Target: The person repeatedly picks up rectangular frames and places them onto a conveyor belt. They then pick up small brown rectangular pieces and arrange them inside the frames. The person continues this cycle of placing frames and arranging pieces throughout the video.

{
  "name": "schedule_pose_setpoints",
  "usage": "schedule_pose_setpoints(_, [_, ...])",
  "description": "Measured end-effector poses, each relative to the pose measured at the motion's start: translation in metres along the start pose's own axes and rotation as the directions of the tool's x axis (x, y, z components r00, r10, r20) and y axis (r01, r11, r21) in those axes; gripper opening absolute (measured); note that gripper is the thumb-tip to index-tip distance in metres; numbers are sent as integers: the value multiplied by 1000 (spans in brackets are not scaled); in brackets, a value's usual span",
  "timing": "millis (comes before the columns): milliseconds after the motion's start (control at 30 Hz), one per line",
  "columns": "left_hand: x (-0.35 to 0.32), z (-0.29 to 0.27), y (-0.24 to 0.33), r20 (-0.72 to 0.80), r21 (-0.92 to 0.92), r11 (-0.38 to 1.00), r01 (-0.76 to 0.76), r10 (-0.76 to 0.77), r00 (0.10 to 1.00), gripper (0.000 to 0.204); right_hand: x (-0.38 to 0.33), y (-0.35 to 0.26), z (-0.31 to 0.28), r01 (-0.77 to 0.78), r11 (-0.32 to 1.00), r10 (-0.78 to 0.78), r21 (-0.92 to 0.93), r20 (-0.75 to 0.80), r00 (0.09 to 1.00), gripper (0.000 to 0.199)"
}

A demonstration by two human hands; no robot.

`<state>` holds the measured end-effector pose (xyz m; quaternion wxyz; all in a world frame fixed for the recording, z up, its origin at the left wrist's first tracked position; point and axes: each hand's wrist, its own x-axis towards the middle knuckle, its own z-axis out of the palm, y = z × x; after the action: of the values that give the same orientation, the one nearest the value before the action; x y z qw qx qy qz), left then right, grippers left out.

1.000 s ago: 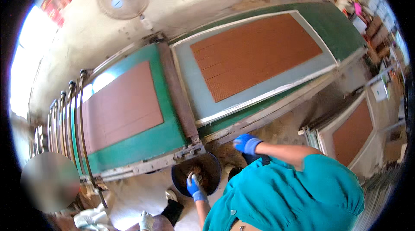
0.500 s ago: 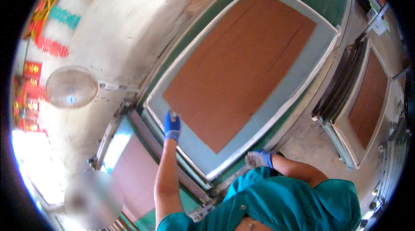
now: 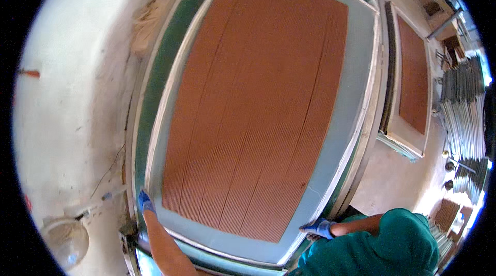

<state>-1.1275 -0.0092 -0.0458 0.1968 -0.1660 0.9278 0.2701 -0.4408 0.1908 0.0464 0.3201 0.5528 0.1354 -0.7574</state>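
Left hand (image 3: 146, 201) and right hand (image 3: 317, 228) are flanking the white-edged frame (image 3: 363, 108), fingers too indistinct to judge; uneven pulling would be risking twist.

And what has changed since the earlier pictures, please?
The left hand moved from the dark bucket to the left edge of the white frame; the right hand, to its right edge. Whether they grip it is unclear. The brown sheet still lies within it.

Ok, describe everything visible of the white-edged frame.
The frame is roughly rectangular, its white rim surrounding a grey-blue panel. A brown, finely ribbed area covers most of it. It lies flat on a green tabletop. The left hand and right hand seem to touch its sides, toward the near end. Rim material unclear.
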Motion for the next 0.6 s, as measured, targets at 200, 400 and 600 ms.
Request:
schedule_pose_setpoints(200, [-12, 12, 35, -98, 201, 970, -139, 161, 982, 58, -39, -19, -7, 187, 963, -234, -196, -249, 940, 48])
schedule_pose_setpoints(400, [-51, 42, 135, 41, 41, 936, -349, 347, 937, 60, -68, -61, -82, 159, 706, -623, -690, -499, 603, 48])
schedule_pose_setpoints(600, [-203, 99, 201, 531, -376, 865, -331, 494, 689, 61, -120, -100, -178, 851, 309, -515, 425, -677, 525, 60])
